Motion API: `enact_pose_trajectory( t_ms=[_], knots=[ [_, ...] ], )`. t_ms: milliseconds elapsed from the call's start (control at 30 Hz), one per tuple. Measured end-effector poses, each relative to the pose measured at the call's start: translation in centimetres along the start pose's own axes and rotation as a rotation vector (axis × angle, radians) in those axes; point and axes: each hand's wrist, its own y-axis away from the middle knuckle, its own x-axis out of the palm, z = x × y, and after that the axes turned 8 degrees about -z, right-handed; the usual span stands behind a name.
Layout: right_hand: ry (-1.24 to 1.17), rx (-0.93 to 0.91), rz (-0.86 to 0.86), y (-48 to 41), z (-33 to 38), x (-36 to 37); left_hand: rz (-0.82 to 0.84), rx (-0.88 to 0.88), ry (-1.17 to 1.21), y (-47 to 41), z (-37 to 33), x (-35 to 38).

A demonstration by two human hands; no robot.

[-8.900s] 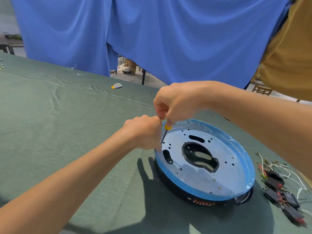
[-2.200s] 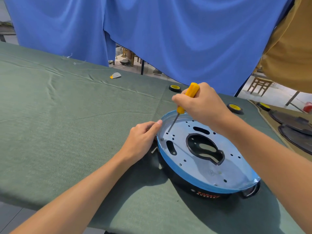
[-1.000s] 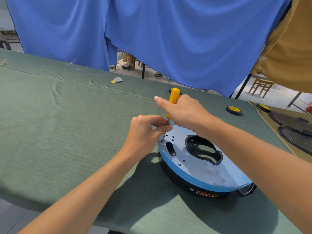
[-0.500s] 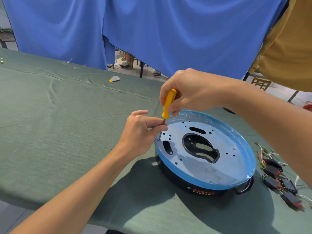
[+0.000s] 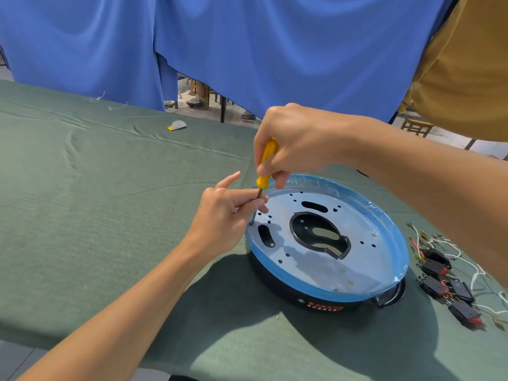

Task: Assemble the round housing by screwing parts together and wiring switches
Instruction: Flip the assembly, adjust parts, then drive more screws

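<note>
**Two grips, one screwdriver, at the housing's left rim**

Far left, the worktop (image 5: 96, 202) lies under wrinkled matte green cloth, with a small pale scrap (image 5: 177, 125) edged in yellow on it. Next comes the left grip (image 5: 222, 215). Its thumb and curled fingers pinch the thin metal shaft of the screwdriver (image 5: 263, 181), and its index finger points free. Above it, the right grip (image 5: 297, 141) wraps the glossy yellow handle. The tool stands nearly upright, tip down on the left edge of the round housing (image 5: 330, 294).

The housing sits on the cloth right of centre. It has a black body, blue film around the rim, and a flat silvery plate punched with small round holes, two slots and one large irregular cut-out. At far right, black switches (image 5: 433, 287) with red parts and white wires lie tangled.

The handle's top is buried in the palm. Whether a screw sits under the tip is too small to tell. The right forearm covers some of the wires.
</note>
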Motion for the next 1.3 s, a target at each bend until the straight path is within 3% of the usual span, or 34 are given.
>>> enact_pose_trajectory(
  t_ms=[533, 867, 1067, 1300],
  knots=[
    [0.096, 0.231, -0.011, -0.1, 2.3, 0.4, 0.028, 0.007, 0.057, -0.1, 0.5, 0.1],
    [0.050, 0.326, -0.139, -0.3, 3.0, 1.0, 0.113, -0.042, 0.165, -0.5, 0.2, -0.6],
    [0.141, 0.271, 0.007, -0.6, 2.9, 0.6, 0.117, -0.077, 0.178, -0.8, 0.2, -1.3],
    [0.334, 0.060, 0.220, -2.0, 3.4, 0.0, 0.136, -0.086, 0.213, -0.3, 0.7, -1.6]
  ],
)
